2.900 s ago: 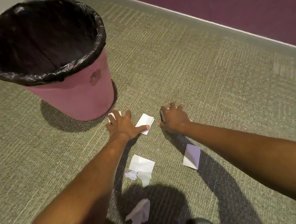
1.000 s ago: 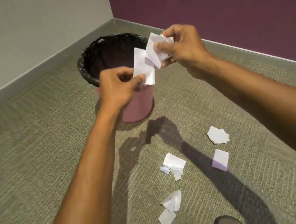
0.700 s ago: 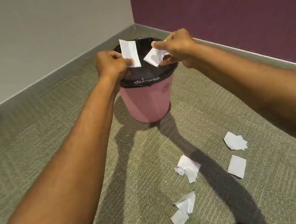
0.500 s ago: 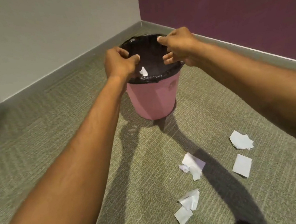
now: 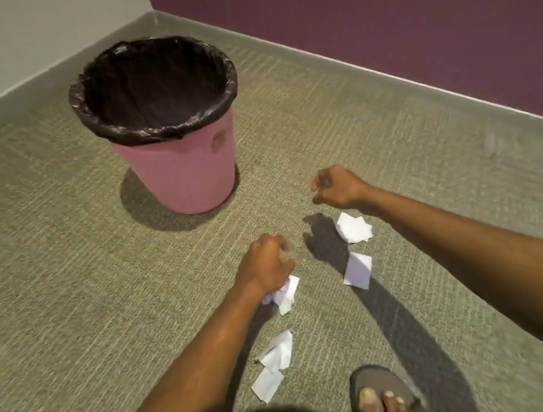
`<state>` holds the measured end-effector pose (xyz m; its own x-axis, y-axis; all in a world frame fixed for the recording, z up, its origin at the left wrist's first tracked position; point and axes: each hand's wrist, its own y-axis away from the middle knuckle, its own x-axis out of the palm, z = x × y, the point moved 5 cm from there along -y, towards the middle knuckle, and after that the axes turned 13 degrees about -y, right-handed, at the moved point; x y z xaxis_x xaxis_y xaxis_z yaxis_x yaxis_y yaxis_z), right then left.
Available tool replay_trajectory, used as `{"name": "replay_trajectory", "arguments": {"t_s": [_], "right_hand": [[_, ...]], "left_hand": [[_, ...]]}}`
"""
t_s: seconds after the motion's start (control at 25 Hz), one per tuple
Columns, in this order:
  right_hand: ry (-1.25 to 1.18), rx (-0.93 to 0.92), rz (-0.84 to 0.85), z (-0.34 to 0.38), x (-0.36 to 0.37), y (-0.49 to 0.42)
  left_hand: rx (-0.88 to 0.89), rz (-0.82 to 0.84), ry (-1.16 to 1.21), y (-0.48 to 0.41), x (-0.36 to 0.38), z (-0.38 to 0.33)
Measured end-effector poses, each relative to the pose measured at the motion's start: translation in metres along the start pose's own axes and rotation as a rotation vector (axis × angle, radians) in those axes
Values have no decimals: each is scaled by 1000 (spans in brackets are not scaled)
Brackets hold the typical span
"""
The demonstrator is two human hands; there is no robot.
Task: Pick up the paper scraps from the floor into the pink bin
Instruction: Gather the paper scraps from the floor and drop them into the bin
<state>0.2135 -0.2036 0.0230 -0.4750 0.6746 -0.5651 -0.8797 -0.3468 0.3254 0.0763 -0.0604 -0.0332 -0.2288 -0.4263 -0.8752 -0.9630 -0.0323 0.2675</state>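
Your left hand point(image 5: 264, 269) hangs low with its fingers curled over a crumpled white paper scrap point(image 5: 286, 296) that shows from under the heel of the hand. Whether you already grip it cannot be told from here. Your right hand point(image 5: 336, 187) is off the green ribbed carpet floor point(image 5: 64, 267), curled into a loose fist with nothing visible in it. Just below it lie a crushed white paper wad point(image 5: 354, 228) and, nearer you, a flat white paper square point(image 5: 358, 270). Two more flat white paper pieces point(image 5: 275, 354) overlap close to your grey sandal point(image 5: 381, 395). The round pink plastic bin with a black liner point(image 5: 187, 179) stands upright, well apart from all of them, towards the corner. These scraps should be almost weightless and limp. The wads offer raised folds to pinch from above. The flat ones probably cling to the carpet pile, so lift a corner or edge with a fingertip before you pinch. Light paper may flutter, so let go low over the liner.
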Motion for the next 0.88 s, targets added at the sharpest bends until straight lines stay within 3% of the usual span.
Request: {"name": "replay_trajectory", "arguments": {"t_s": [0.16, 0.28, 0.48, 0.68, 0.88], "right_hand": [[422, 81, 196, -91, -6, -1], [581, 137, 289, -128, -6, -2], [716, 189, 408, -149, 18, 10], [770, 29, 302, -140, 33, 32], [626, -44, 252, -145, 39, 43]], "left_hand": [[86, 295, -389, -1, 47, 2], [108, 387, -544, 4, 70, 13], [168, 265, -611, 8, 75, 9], [202, 148, -522, 12, 74, 4], [219, 41, -414, 9, 73, 6]]}}
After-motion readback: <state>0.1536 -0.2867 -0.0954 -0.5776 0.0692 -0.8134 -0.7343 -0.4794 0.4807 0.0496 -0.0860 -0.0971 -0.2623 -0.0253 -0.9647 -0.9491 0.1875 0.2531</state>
